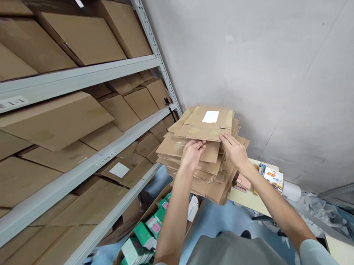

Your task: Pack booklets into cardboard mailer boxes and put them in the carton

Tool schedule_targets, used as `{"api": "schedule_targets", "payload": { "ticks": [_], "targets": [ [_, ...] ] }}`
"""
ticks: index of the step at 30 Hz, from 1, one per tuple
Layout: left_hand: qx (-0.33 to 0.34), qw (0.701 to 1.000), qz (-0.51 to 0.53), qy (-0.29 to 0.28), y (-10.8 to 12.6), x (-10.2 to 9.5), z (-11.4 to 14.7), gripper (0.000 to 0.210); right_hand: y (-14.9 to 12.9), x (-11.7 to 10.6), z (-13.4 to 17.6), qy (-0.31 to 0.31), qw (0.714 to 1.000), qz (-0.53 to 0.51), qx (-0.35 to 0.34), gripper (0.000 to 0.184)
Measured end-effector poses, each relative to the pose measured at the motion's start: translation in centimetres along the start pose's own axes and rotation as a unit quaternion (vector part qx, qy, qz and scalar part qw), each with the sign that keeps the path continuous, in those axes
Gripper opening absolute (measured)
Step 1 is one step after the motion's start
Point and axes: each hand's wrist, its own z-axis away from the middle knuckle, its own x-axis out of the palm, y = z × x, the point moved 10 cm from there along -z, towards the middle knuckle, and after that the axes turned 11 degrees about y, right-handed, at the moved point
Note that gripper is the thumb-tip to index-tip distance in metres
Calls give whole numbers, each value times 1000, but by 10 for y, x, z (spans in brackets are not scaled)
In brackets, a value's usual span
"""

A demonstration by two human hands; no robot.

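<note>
- Brown cardboard at the fingertips of both hands: left hand (192, 155) bent at the near edge of the top flattened carton (199, 130), right hand (233, 149) at the same edge, close to the right-hand corner.
- Fingers of each grip drawn close together, thumbs partly hidden; no telling, for either grip, between clamped on the edge and merely resting against it.
- Top flattened carton lying on the stack of flattened cartons (206, 164), white label (211, 117) face up and apart from both hands.
- Probably light for its breadth, stiff across the panels, soft at creases and loose flaps, perhaps slippery along glossy tape; hardly fragile, though likely to bend at the folds.
- Best taken with hands set wide on the near edge, thumbs above and fingers beneath, through all folded layers rather than by one flap.
- Lower layers uneven, jutting at differing angles; apt, by the look, to slide or snag. Support under the stack hidden.
- Right of the stack, pale yellow surface (246, 200) with pink bundle (243, 182) and printed box (273, 178); white roll (292, 191) just beside the box.
- Beside the left arm (175, 211), open carton (146, 218) of green boxes (145, 234), low over blue floor (205, 226).
- Farther left, grey metal shelving (73, 78) packed with brown cartons (83, 38); behind the stack, grey wall (265, 64).
</note>
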Motion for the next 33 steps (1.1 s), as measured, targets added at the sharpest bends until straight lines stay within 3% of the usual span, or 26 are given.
{"api": "schedule_targets", "payload": {
  "ticks": [4, 8, 11, 15, 21, 24, 29, 33],
  "targets": [
    [-10, 1000, -3, 8, 4, -6, 39, 40, 7, -12, -5, 25, 1000, -4, 14, 59],
    [-6, 1000, -21, 20, -3, -23, 89, 49, 0, 2, 10, -19, 1000, -5, -6, 58],
    [-12, 998, -42, 41, -17, -39, 108, 52, -5, 9, 31, -36, 999, -14, -19, 61],
    [-20, 998, -41, 49, -30, -51, 115, 56, -9, -5, 65, -19, 998, -37, -36, 65],
    [-10, 996, -63, 59, -37, -55, 125, 64, -12, -35, 108, -1, 999, -37, -30, 77],
    [19, 992, -75, 103, -32, -65, 129, 66, -12, -39, 107, 14, 999, -36, -26, 78],
    [50, 974, -63, 212, -24, -104, 130, 64, -11, -43, 91, 36, 998, -43, -5, 69],
    [50, 974, -55, 215, -27, -114, 121, 57, -26, -46, 88, 31, 995, -94, -3, 50]
  ]
}}
